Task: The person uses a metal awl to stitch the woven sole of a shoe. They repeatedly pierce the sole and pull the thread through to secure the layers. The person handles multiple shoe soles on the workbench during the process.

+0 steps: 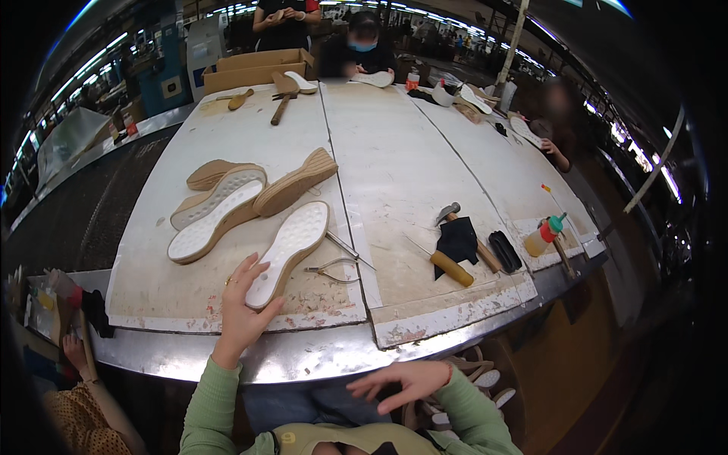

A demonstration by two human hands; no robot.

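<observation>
My left hand [244, 311] grips the near end of a shoe sole [297, 241], thumb on one side and fingers over its white dimpled top. The sole lies on the white table sheet. Just beyond it sit several more tan wedge soles; one [220, 216] shows its white top, another [299, 184] rests on its side against the pile. Over my lap, in front of the table edge, my right hand [406, 383] hangs with its fingers apart and nothing in it. Beside the held sole lie a pair of nippers [337, 271] and a thin metal tool [345, 246].
Right of centre are a hammer [449, 212], a black cloth [457, 241], a wooden-handled awl [453, 269] and a glue bottle [542, 236]. Co-workers sit or stand at the far and right sides. A cardboard box [254, 70] stands far left. Soles fill a space below the table.
</observation>
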